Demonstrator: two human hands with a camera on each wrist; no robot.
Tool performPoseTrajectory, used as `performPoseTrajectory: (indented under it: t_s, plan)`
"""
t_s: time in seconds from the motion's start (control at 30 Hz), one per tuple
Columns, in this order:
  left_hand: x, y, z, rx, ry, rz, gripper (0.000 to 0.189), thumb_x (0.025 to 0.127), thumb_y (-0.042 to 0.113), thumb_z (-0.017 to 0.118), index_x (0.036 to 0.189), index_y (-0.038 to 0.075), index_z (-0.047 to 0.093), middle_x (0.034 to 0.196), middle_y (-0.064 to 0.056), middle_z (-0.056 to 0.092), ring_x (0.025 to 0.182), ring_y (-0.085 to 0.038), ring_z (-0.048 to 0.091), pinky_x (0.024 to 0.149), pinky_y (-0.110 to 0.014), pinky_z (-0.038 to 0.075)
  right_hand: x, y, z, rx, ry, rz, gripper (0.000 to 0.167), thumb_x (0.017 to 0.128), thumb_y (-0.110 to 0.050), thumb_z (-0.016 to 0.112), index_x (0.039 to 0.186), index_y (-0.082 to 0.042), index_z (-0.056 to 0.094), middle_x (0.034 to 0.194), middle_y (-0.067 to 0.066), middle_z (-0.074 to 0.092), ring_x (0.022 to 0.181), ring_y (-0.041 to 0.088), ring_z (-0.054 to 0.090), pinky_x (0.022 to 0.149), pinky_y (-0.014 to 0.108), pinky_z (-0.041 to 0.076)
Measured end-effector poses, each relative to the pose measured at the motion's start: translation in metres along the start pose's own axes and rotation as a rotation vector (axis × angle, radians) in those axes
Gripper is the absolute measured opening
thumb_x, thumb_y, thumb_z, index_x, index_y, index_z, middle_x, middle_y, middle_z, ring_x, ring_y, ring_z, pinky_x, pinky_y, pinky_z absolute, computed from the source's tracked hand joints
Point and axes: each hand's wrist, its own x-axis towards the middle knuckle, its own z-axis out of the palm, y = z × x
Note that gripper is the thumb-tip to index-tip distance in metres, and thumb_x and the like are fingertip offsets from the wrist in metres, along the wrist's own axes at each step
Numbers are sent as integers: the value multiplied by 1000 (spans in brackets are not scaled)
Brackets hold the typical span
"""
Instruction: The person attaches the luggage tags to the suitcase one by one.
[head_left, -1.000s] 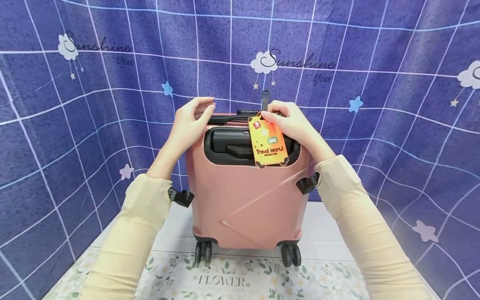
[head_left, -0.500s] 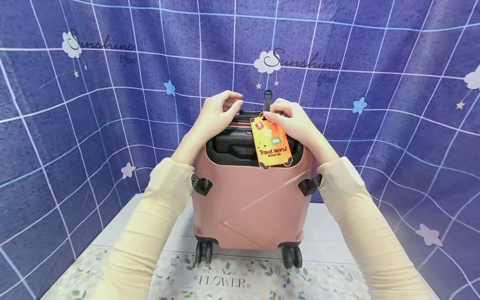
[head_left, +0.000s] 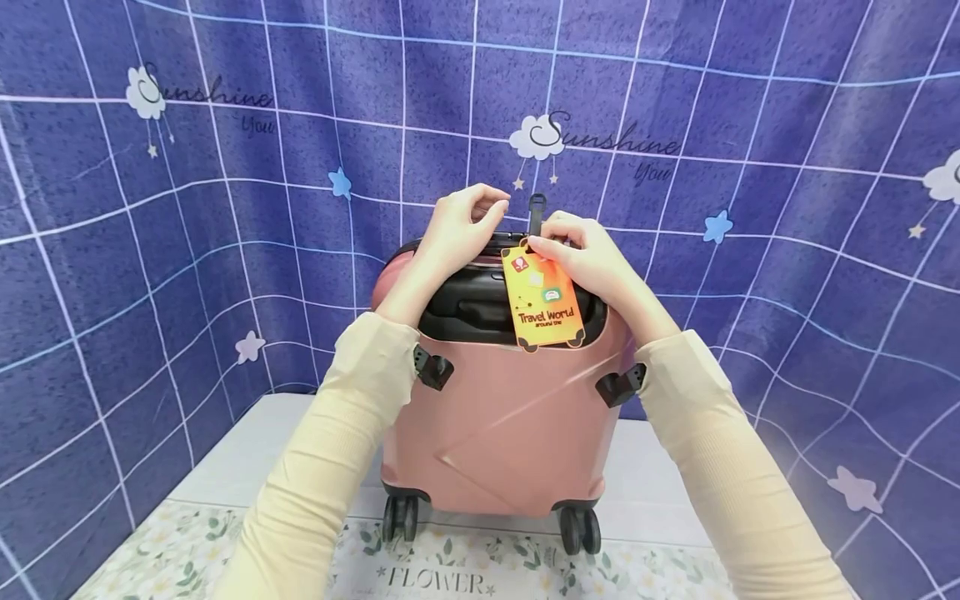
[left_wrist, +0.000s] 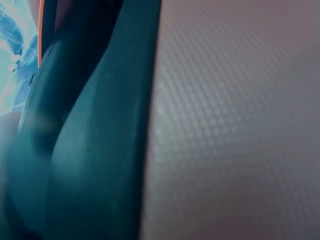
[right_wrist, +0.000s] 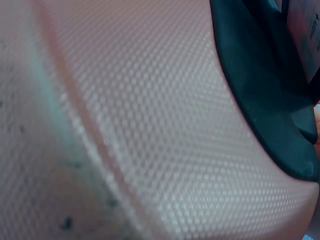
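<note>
A pink hard-shell suitcase (head_left: 510, 433) stands upright on its wheels, with a black handle recess (head_left: 468, 304) at its upper front. My right hand (head_left: 588, 254) pinches the top of a yellow-orange luggage tag (head_left: 543, 300) reading "Travel World", which hangs over the recess. The tag's black strap (head_left: 536, 218), with a buckle end, sticks up beside those fingers. Just left of the strap, above the suitcase's top edge, my left hand (head_left: 467, 223) hovers with loosely bent fingers and nothing visible in its grasp. Both wrist views show mostly textured shell (left_wrist: 235, 120) and dark handle trim (right_wrist: 265, 95).
A blue-purple grid curtain (head_left: 247, 217) with clouds and stars hangs behind and at both sides. The suitcase's black wheels (head_left: 581, 530) rest near a flower-patterned mat (head_left: 360, 558) and a white floor strip (head_left: 285, 433).
My left hand has moved right along the suitcase's top, from its left corner to near the strap. The right hand keeps its pinch on the luggage tag. The suitcase's left top side now shows more.
</note>
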Motion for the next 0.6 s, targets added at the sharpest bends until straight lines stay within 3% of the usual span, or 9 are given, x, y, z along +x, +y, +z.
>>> performPoseTrajectory:
  t_s: [0.1,0.27,0.4,0.5,0.6]
  plan:
    - [-3,-2,-1,80,-54,-60,29,96,28,51,118,14,63,114,-2,67,105,-14,62,94,-31,46,0,0,1,-6,-6,-1,19,92,-17,57,80,-2,62,81,2,48,72,14,42,63,23,33]
    - [-4,1,0,331,-183,-131,32,96,41,45,114,23,65,112,4,66,106,-16,59,92,-39,44,-1,-1,0,-20,-14,6,19,92,-17,57,80,-4,62,81,3,49,74,15,42,65,24,33]
    - [-5,2,1,434,-211,-143,35,98,42,40,88,19,64,88,1,61,88,-19,57,78,-37,43,0,0,1,-25,-14,20,18,92,-18,57,79,-5,63,82,3,50,75,16,43,65,24,33]
    - [-6,4,1,464,-210,-149,41,98,40,38,68,15,49,69,-1,46,70,-20,48,66,-33,36,0,0,2,-26,-15,25,18,92,-18,58,80,-5,63,83,3,50,76,16,43,66,24,33]
    - [-7,4,2,484,-211,-156,44,98,38,37,61,16,39,62,0,36,62,-20,41,60,-30,32,0,-1,2,-24,-16,31,18,91,-17,58,81,-4,63,83,4,50,77,15,44,67,25,34]
